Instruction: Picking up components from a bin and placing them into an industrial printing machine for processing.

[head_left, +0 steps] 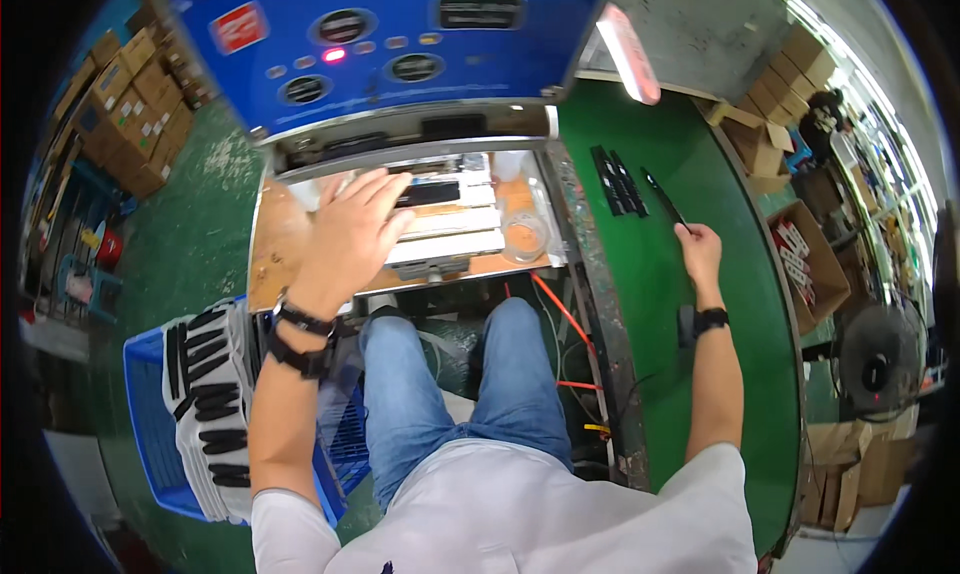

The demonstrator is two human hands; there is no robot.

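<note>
My right hand [701,252] pinches one end of a slim black strip [664,198] over the green conveyor belt [670,324] at the right. Several similar glossy black strips [619,182] lie side by side on the belt, a little to the left of it. At the machine in front of me, my left hand [352,232] reaches over the left part of a metal fixture [450,242] with its fingers stretched out. A flat black piece [434,193] rests in the fixture beside those fingertips. What lies beneath the left palm is hidden.
A blue machine housing [380,54] with a lit red indicator overhangs the fixture. To its right is a round clear dish [525,238]. A blue crate [150,414] at lower left holds white trays [205,414] of black pieces. Cartons and a fan [876,372] stand beyond the belt.
</note>
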